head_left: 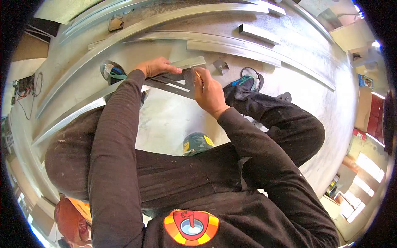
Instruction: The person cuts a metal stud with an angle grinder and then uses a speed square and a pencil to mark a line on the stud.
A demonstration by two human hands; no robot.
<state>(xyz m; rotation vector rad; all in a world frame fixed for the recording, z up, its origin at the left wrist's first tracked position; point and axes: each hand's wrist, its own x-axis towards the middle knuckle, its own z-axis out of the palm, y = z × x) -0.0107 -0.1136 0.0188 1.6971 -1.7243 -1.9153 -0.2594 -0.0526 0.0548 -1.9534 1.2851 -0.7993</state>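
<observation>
My left hand (pixel 157 67) presses a dark triangular speed square (pixel 175 88) against a light metal profile (pixel 191 63), with the thumb stretched along the profile. The square has long slots, and its slanted edge points down and left. Pinched in my right hand (pixel 211 94) is a thin orange-brown pencil (pixel 197 76), held at the right edge of the square near the profile's end. Its tip is hard to make out.
Long metal profiles (pixel 235 51) lie across the floor ahead. Shorter pieces include a box-like length (pixel 258 34) and a small offcut (pixel 221 67). A dark green bucket (pixel 197 143) stands between my legs. Cables and a dark device (pixel 25 86) sit far left.
</observation>
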